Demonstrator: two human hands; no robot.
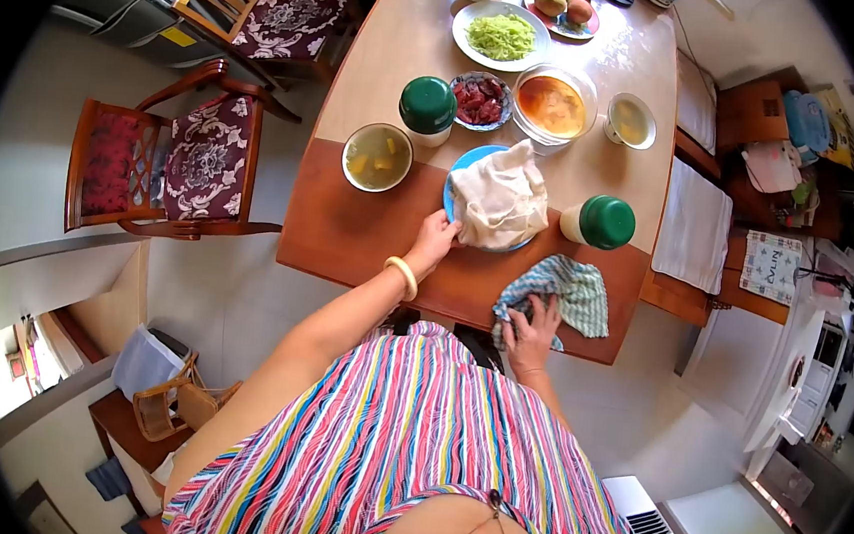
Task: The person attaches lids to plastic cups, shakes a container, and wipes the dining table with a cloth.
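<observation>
My left hand (434, 244), with a cream bangle on the wrist, pinches the near-left rim of a blue plate (466, 160). A crumpled cream cloth (500, 197) lies on that plate and covers most of it. To the right, my right hand (532, 334) presses its bent fingers on a green-and-white checked cloth (576, 291) near the table's front edge. A jar with a green lid (607, 222) stands just beyond this cloth. Left of the plate are a bowl of soup (377, 158) and another green-lidded jar (428, 104).
On the wooden table (349, 236) stand a dish of sliced dark red meat (480, 101), a bowl with orange-red liquid (551, 105), a plate of green shreds (501, 36), another soup bowl (631, 120) and a fruit plate (565, 10). Chairs (210, 158) flank the left side, a cushioned bench (692, 226) the right.
</observation>
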